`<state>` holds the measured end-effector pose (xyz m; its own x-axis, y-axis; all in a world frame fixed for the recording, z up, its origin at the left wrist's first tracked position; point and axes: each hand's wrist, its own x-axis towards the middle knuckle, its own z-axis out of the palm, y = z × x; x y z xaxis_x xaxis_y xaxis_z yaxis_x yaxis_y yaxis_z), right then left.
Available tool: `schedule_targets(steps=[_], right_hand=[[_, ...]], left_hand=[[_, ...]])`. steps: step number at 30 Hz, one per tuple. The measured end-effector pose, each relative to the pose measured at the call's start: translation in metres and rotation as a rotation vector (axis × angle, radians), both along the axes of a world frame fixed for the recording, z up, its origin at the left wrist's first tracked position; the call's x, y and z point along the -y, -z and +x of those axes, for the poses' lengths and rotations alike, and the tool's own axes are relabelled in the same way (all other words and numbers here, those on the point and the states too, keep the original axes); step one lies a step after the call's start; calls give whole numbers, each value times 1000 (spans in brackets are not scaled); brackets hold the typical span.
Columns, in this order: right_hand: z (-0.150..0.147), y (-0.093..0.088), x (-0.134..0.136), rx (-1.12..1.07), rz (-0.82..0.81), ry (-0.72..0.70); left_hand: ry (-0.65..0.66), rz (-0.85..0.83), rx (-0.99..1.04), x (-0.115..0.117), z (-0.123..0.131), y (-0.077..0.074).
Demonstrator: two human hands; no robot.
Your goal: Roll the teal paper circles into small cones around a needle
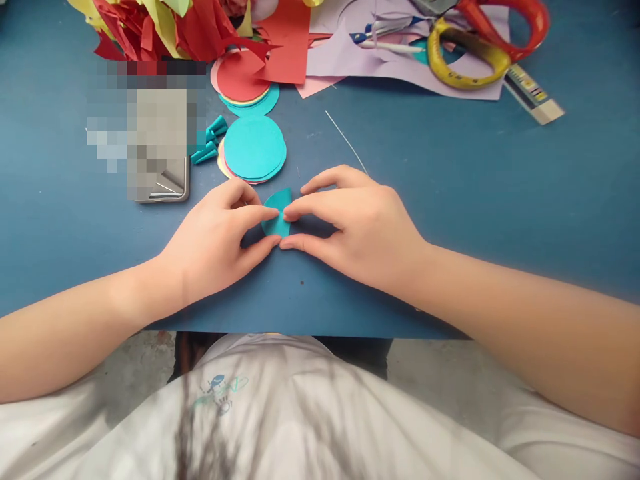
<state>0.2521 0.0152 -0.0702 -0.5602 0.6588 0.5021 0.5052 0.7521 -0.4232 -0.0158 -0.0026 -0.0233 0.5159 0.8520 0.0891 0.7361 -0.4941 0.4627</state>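
Turquoise round-edged folded paper (pixel 281 225): left hand (pixel 213 230) and right hand (pixel 373 223) pinch it; uneven pressure could crease it crookedly.

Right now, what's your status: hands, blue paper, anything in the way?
Left hand holding blue paper, right hand at its straight edge. Paper looks folded. Nothing between hands and paper; stacked paper circles just beyond.

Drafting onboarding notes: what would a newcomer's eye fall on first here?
Probably the left hand and right hand, meeting at a folded turquoise paper near the centre. Then the red-and-yellow-handled scissors at the upper right, and the turquoise-topped paper discs stacked just beyond the left hand.
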Motion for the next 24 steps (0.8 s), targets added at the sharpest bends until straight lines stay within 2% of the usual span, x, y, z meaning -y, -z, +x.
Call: schedule_targets(steps=[4,7,12,15,18,21,24], right_hand=[[8,3,-8,109,-81,99],[12,7,-13,128,-94,125],[13,11,-18,119,-36,40],[10,11,-20,26,39,-24],[6,8,-22,-104,36,-49],[3,1,-19,-237,-117,-39],[-1,-6,-14,-432,-433,9]], left_hand=[[17,4,-87,2,-2,0],[21,4,-81,1,-2,0],[26,-8,-47,0,-2,1],[7,-21,7,1,-2,1],[-11,-37,81,-1,-3,2],[-12,-56,148,-2,-3,5],[-15,-74,227,-1,-3,6]])
